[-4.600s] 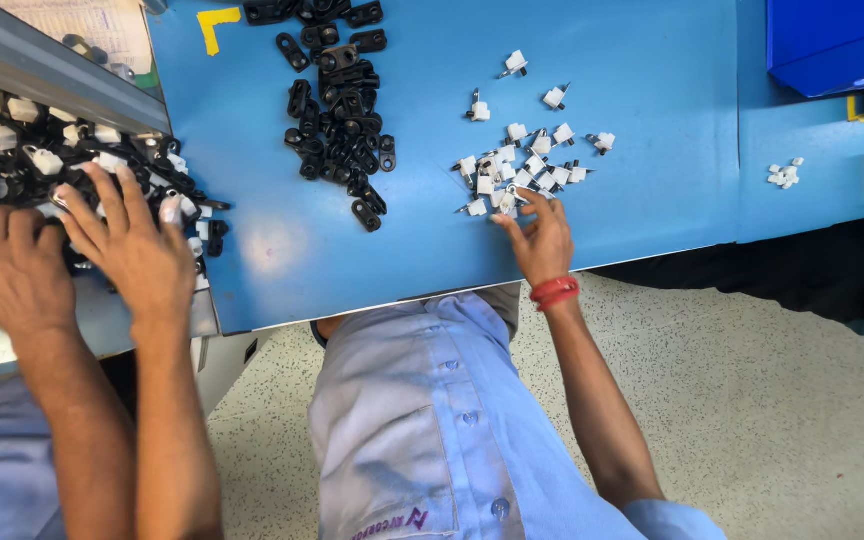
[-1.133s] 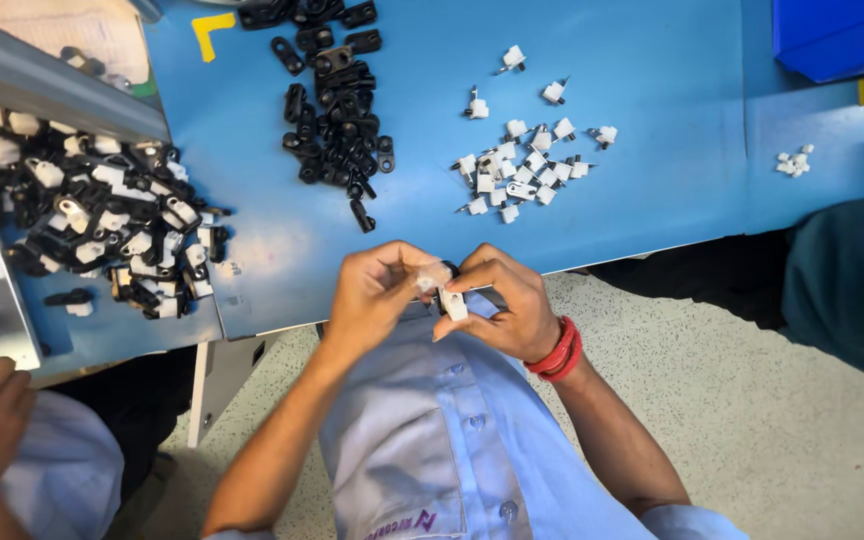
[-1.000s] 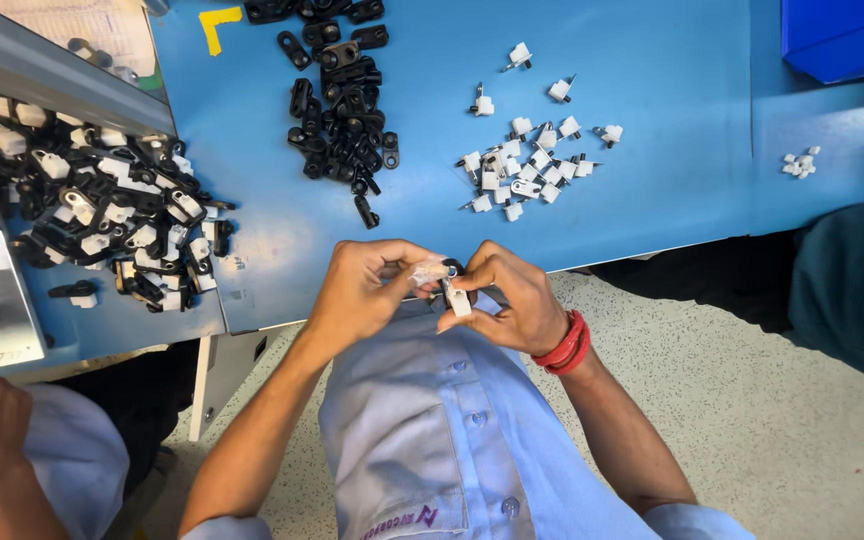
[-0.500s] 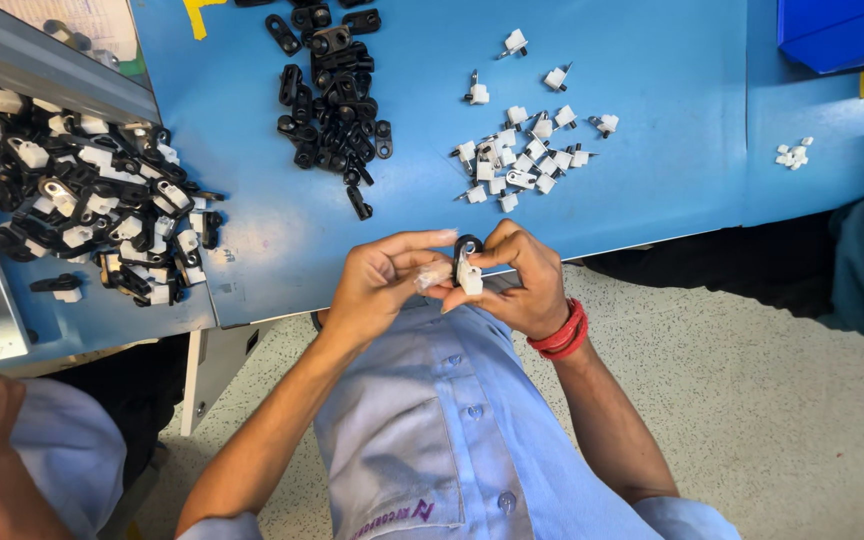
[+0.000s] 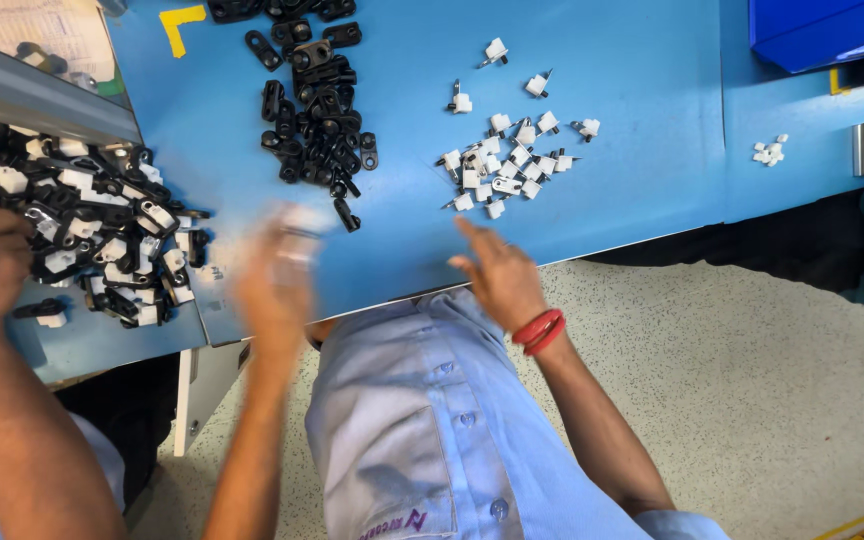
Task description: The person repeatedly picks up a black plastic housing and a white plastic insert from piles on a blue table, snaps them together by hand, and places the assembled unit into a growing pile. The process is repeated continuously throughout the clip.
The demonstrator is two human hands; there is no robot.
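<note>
Head view: the left hand (image 5: 277,270), blurred, its grip impossible to judge, is swinging toward the assembled pile (image 5: 102,240) left of the black clips (image 5: 317,120); the right hand (image 5: 497,280), fingers loose and empty, is reaching toward the white plugs (image 5: 502,165) just right of them, likely needing a fresh pinch.

We see a blue table (image 5: 632,150) carrying three loose heaps — black plastic clips (image 5: 317,110) near its middle, small white plastic pieces (image 5: 507,160) to the right of them, and a mixed pile of joined black-and-white parts (image 5: 102,235) at the left edge. A yellow corner mark (image 5: 180,22) sits at the top, and a tiny white cluster (image 5: 769,151) lies far right.
</note>
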